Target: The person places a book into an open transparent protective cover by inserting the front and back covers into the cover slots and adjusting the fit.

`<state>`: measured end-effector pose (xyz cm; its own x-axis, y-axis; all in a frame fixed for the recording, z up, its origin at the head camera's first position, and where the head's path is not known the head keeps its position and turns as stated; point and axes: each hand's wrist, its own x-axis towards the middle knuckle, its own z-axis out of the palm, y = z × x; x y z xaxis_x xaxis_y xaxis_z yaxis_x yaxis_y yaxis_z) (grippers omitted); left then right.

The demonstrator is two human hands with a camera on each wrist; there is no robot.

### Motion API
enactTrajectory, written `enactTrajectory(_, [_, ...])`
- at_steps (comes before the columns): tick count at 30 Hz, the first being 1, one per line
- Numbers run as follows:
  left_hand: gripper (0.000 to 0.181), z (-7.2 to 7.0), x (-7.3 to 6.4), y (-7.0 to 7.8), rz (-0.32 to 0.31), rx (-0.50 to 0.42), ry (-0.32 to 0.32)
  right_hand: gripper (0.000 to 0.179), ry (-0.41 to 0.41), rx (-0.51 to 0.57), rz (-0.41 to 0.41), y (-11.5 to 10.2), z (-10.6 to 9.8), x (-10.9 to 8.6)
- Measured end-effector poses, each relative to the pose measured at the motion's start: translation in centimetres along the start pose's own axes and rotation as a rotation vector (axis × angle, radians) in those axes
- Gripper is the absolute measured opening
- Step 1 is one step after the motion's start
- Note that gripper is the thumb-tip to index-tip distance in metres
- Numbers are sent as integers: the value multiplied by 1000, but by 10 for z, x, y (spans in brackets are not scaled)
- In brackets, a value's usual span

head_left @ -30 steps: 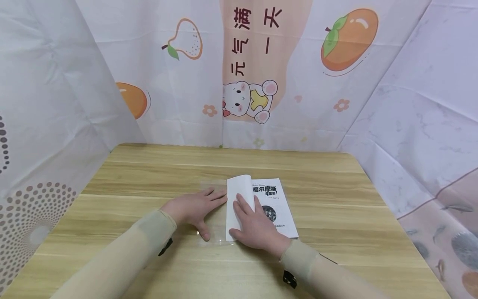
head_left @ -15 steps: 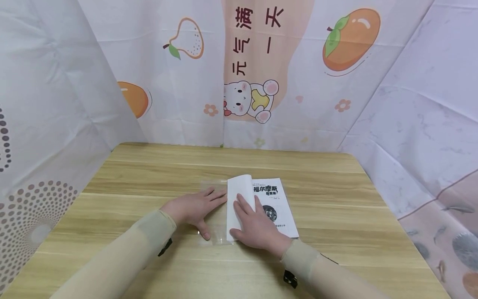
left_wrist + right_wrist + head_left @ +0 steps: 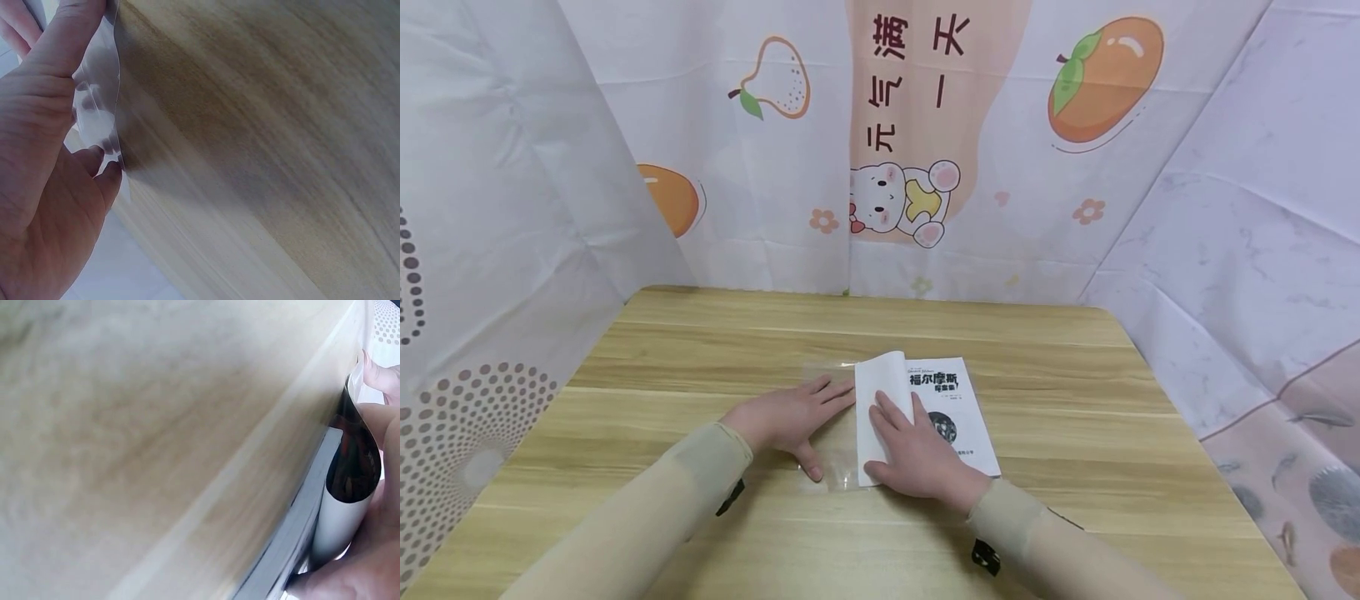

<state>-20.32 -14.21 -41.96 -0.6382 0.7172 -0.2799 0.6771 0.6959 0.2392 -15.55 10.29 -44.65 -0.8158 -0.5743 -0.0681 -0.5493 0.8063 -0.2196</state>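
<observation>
A paperback book (image 3: pixel 972 421) lies on the table, its title page showing on the right. Its cover flap (image 3: pixel 874 379), white on the inside, curls back toward the left; the right wrist view shows the dark outer side of the curled cover (image 3: pixel 357 459). My right hand (image 3: pixel 919 454) rests on the white flap, fingers spread and fairly straight. Left of the flap lies a clear plastic sheet (image 3: pixel 841 477), and my left hand (image 3: pixel 788 418) rests on it with fingers extended, tips right at the flap's edge. In the left wrist view the clear plastic (image 3: pixel 100 103) stands up in a wavy edge beside the fingers.
The wood-grain table (image 3: pixel 1075 375) spreads around the book on every side. Behind it hangs a white printed curtain (image 3: pixel 1015 217), with more cloth sheets (image 3: pixel 1240 250) at the left and right sides.
The white flap's lower edge has shifted very slightly toward me, with my right hand moving a touch to the right. My left hand stays in nearly the same place.
</observation>
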Motion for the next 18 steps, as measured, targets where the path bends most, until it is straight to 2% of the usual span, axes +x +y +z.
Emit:
enactTrajectory(13, [122, 1, -1, -1, -3, -21, 0, 76, -39, 54, -38, 3, -7, -1])
enactTrajectory(18, [121, 2, -1, -2, -5, -13, 2, 72, -19, 95, -31, 4, -6, -1])
